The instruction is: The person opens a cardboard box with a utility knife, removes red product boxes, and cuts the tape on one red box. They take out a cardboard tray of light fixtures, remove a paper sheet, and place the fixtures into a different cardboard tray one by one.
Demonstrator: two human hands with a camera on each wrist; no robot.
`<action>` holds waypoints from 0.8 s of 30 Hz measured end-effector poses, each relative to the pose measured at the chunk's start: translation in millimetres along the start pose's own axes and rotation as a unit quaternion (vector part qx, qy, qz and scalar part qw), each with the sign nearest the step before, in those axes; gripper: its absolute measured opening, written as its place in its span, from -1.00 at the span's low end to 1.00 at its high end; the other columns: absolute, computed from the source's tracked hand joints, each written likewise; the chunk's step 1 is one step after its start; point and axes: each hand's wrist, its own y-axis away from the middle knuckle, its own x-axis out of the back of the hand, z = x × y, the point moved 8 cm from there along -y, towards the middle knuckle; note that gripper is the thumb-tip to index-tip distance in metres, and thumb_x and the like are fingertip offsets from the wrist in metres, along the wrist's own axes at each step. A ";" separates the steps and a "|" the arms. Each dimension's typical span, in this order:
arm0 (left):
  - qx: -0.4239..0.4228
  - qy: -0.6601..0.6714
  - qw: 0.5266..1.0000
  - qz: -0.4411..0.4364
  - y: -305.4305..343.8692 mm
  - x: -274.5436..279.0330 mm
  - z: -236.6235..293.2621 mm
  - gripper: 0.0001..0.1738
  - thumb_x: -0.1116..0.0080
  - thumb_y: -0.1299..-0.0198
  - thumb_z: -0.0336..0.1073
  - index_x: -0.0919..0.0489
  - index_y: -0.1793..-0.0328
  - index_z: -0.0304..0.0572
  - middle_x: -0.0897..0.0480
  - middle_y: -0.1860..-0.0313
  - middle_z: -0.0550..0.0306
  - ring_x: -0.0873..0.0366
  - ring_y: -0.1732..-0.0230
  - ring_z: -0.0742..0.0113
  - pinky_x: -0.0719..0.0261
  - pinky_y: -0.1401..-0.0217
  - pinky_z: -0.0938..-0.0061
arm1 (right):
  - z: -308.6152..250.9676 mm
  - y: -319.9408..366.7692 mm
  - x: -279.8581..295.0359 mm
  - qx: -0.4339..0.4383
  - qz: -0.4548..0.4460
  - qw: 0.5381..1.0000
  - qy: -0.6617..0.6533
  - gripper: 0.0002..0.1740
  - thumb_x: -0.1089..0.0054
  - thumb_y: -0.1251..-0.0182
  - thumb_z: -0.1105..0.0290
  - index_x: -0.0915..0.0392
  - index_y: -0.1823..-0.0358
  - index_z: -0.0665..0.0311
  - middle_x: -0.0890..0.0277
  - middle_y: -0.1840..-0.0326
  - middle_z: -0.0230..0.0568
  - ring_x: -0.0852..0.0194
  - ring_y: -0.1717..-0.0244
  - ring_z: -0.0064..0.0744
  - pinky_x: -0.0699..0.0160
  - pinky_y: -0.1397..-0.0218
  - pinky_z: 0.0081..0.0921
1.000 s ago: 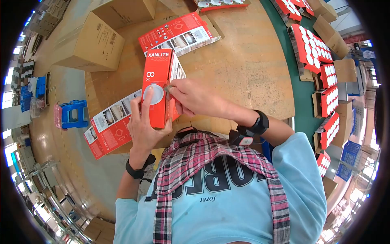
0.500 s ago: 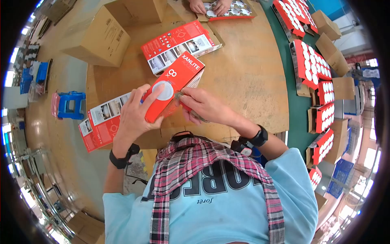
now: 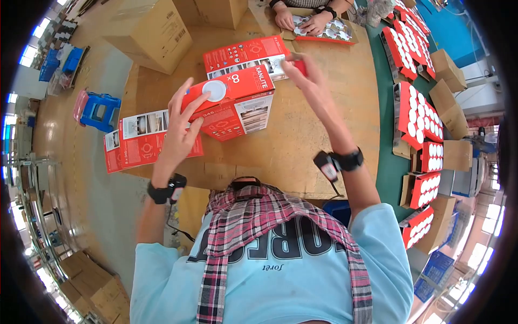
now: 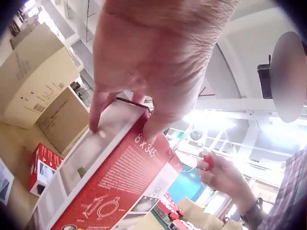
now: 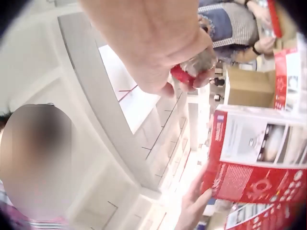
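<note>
My left hand [image 3: 181, 124] grips the near left end of a red XANLITE box [image 3: 248, 83], which stands tilted over the wooden table. Its fingers lie over the top face, beside a white round disc [image 3: 214, 91], and the left wrist view shows thumb and fingers spread across the box end [image 4: 139, 108]. My right hand [image 3: 313, 83] is raised off the box's far right end, blurred. In its curled fingers is a small red thing [image 5: 182, 74] with a grey, translucent crumpled piece [image 5: 202, 62] beside it; I cannot tell what it is.
Another red box [image 3: 245, 51] lies behind, and one [image 3: 135, 148] lies at the left table edge. Brown cartons [image 3: 154, 35] stand at the back left. Across the table, another person's hands [image 3: 315, 23] work over a tray of white discs. Red boxes of discs [image 3: 413, 113] line the right.
The box has turned clockwise, its lettered end swinging right, and its printed side now faces me. My right hand has left the box side and moved up and right. The other person's hands have come into view.
</note>
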 end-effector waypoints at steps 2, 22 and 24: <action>0.057 0.040 0.989 0.133 12.5 -9.3 10.2 -0.24 -0.14 -0.08 -0.43 -0.20 -0.47 -0.10 0.09 -0.52 -0.15 0.11 -0.51 -0.10 0.02 -0.50 0.13 | 24.8 -17.7 -21.9 0.010 -0.029 0.999 0.038 -0.36 -0.19 -0.20 -0.12 -0.47 0.17 0.46 -0.43 0.36 -0.21 -0.37 0.31 -0.46 -0.39 0.22 -0.46; 0.282 0.131 0.890 0.334 31.1 -47.6 21.1 -0.03 -0.10 -0.11 -0.39 0.24 -0.55 -0.17 0.29 -0.45 -0.28 0.26 -0.47 -0.10 0.10 -0.46 0.11 | 44.0 29.8 -56.8 -0.010 -0.069 0.995 -0.070 -0.53 -0.10 -0.33 0.16 -0.37 -0.10 0.39 -0.32 0.02 0.07 -0.34 0.01 -0.12 -0.31 -0.15 -0.31; 0.275 0.148 0.894 0.323 29.4 -46.2 17.7 -0.05 -0.07 -0.10 -0.42 0.21 -0.55 -0.17 0.26 -0.45 -0.25 0.26 -0.48 -0.05 0.09 -0.46 0.14 | 43.2 30.1 -57.4 -0.015 -0.070 0.994 -0.086 -0.53 -0.10 -0.34 0.16 -0.38 -0.10 0.39 -0.32 0.01 0.08 -0.33 0.01 -0.12 -0.31 -0.15 -0.31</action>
